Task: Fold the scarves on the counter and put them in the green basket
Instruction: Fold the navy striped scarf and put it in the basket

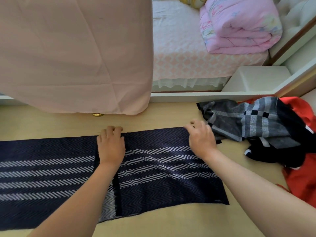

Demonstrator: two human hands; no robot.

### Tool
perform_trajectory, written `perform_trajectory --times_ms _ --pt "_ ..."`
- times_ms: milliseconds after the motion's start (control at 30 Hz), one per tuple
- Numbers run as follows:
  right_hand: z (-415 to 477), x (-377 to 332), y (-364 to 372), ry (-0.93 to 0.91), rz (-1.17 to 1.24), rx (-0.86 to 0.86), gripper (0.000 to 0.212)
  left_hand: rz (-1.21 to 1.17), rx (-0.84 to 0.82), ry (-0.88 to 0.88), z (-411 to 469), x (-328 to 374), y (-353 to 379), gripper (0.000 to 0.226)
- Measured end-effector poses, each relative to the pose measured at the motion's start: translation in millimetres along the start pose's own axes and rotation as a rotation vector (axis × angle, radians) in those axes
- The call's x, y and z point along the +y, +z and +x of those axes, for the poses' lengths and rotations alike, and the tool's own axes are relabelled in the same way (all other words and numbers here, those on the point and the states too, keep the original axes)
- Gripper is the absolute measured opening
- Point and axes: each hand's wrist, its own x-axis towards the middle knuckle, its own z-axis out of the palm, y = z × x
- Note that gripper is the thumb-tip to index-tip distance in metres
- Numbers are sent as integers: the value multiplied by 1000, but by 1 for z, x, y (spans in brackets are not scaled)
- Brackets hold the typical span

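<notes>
Soft daylight falls over a bed (177, 48) spread with a pale sheet printed in pink diamonds. A white frill (184, 83) hangs along its lower edge. A folded pink floral quilt (239, 26) lies on it near a cream tufted headboard (295, 19). A white bedside box (256, 77) stands just beside the bed. A large pink cloth (71, 53) hangs at upper left.

Upper left: large pale pink cloth (71, 53) hanging flat and creased, with a rounded lower right corner. A small gold knob (98, 114) shows just under its bottom edge.

Right of the cloth — bed (179, 53) with a white-and-pink diamond sheet; white frill (184, 82) along its lower side. Folded pink floral quilt (239, 26) lies on the bed, near a white tufted headboard (294, 16). Yellow bundle (189, 0) at the top edge, partly cut off. White boxy ledge (256, 77) beside the bed's corner.
</notes>
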Motion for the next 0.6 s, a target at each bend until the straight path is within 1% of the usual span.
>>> perform_trajectory --times_ms 67,133,167,200,267,333,400,467,533,600 --pt "-16 -22 2 -104 126 -34 37 -115 -33 159 -16 -2 -6 20" --pt "-37 -43 3 -175 202 -81 33 -233 -147 311 -36 -6 -15 9" --pt "-48 -52 4 -192 226 -97 30 -280 -212 357 -47 -8 -19 6" --pt "-60 -61 4 -186 247 -123 29 -313 -256 397 -59 -10 -23 11" --pt "-83 -72 3 -132 266 -180 31 -317 -286 502 -83 -16 -25 23" --pt "-100 -75 -1 -69 214 -233 38 -292 -329 600 -105 -23 -23 36" --pt "-110 -70 -7 -1 131 -310 44 -243 -410 659 -120 -29 -22 49" --pt "-116 -62 -14 119 72 -399 45 -217 -419 705 -128 -31 -21 59" --pt "-119 -56 -23 231 27 -484 47 -236 -406 739 -134 -30 -21 60" --pt "-120 -55 -29 272 -24 -567 51 -242 -407 758 -138 -29 -19 55"
